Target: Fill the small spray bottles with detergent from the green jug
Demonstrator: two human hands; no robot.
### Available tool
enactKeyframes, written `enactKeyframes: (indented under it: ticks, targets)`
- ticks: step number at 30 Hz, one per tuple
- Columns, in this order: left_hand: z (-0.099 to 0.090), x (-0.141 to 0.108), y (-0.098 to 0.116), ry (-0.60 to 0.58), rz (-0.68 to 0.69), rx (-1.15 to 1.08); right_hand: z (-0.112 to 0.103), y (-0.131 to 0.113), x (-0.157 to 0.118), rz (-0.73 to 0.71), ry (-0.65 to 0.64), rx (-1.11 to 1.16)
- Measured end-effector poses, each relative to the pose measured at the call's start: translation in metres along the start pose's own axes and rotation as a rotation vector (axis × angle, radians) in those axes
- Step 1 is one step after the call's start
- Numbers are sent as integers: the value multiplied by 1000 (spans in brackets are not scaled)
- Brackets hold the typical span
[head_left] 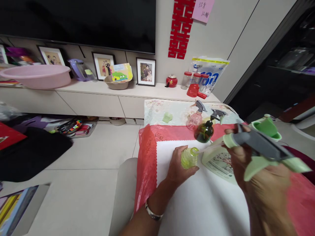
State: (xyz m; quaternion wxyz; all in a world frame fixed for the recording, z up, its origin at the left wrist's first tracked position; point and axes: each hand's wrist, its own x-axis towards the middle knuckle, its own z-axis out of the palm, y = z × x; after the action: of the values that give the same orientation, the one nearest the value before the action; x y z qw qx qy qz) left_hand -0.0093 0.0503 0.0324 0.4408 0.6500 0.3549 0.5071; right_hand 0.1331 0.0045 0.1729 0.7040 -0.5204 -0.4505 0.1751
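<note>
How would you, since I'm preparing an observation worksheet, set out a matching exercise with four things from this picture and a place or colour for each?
Column one
1. Open-necked bottle
2. Spray head with thin tube
3. Basin
4. Lidded pot

Column two
A. Red, on the cabinet top, right of a framed photo
B. In the grip of the right hand
C. Yellow-green, in the grip of the left hand
D. Pink, toward the picture's left edge

Right pairs
1-C, 2-B, 3-D, 4-A
</note>
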Motion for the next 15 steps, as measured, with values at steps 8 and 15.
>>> enactKeyframes:
  ticks: [8, 15]
  targets:
    - [0, 0, -5, -3, 24, 33, 3, 60, -24, 191, -346, -25]
    - [2, 0, -7, 70, 125, 195, 9, 70, -26, 172, -409, -60]
